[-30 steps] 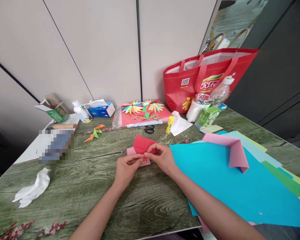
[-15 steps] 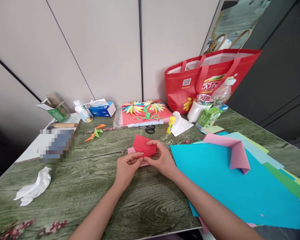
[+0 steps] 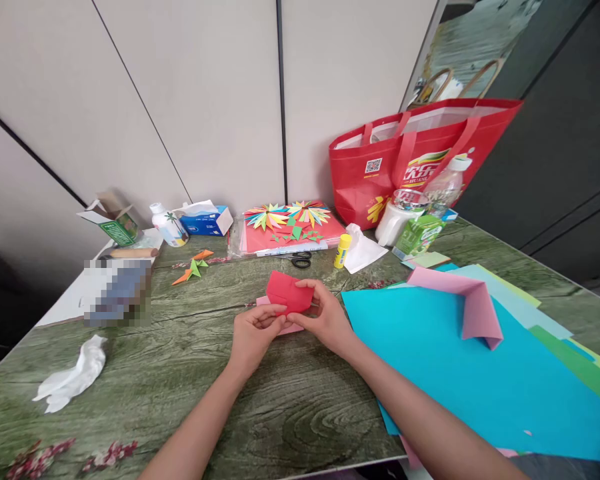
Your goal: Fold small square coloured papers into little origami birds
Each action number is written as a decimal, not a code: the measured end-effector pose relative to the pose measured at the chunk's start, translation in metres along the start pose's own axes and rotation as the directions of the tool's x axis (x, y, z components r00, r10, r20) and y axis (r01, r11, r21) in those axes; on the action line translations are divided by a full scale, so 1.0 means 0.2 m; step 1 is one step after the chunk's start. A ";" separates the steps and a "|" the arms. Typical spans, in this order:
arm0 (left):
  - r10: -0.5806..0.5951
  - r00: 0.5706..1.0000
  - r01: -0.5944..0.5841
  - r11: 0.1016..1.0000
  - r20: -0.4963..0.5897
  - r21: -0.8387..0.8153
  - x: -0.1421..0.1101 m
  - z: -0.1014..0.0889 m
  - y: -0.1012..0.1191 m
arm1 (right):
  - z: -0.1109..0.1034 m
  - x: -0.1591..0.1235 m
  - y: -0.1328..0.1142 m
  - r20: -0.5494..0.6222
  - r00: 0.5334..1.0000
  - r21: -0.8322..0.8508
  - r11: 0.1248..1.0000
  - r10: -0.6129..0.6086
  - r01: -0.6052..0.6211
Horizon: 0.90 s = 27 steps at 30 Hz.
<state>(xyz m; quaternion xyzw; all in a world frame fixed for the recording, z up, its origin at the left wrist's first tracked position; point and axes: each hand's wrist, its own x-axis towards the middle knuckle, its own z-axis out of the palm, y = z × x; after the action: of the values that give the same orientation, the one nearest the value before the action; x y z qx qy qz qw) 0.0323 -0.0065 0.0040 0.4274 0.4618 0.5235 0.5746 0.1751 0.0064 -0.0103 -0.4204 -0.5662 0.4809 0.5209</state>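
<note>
A folded red paper [image 3: 286, 290] is between my two hands, just above the table. My left hand [image 3: 254, 333] pinches its lower left edge between thumb and fingers. On the other side my right hand [image 3: 325, 319] grips the lower right, its index finger along the upper edge and its thumb at the bottom, close to the left fingertips. Beneath the red piece lies a pink paper [image 3: 263, 301], mostly covered by it and by my hands. Past the paper are black-handled scissors [image 3: 301, 260] and a yellow glue stick [image 3: 343, 251].
Large blue paper [image 3: 420, 373] with a folded pink strip [image 3: 480, 310] covers the right side. Paper stars [image 3: 307, 215] lie on a red pack at the back. A red bag [image 3: 365, 173] stands behind a plastic bottle [image 3: 447, 187]. Crumpled tissue [image 3: 75, 375] is at left.
The view has shifted very slightly, so things at the left sit a little further right. Both hands keep nearly the same hold on the red paper.
</note>
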 end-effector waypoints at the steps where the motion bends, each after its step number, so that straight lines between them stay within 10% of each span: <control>1: 0.002 1.000 -0.002 1.000 0.003 0.004 0.00 0.00 0.00 | 0.00 0.00 0.00 0.006 1.000 0.038 0.999 0.014 -0.014; 27: -0.050 0.994 0.055 0.998 0.094 -0.043 0.02 -0.06 0.04 | -0.07 0.03 -0.05 0.170 0.962 0.467 0.842 0.215 -0.270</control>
<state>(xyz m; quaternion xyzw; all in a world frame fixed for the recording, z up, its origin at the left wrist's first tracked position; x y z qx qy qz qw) 0.0195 -0.0015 0.0082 0.4259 0.4335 0.4980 0.6186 0.1884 0.0116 -0.0004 -0.3168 -0.3973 0.6923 0.5123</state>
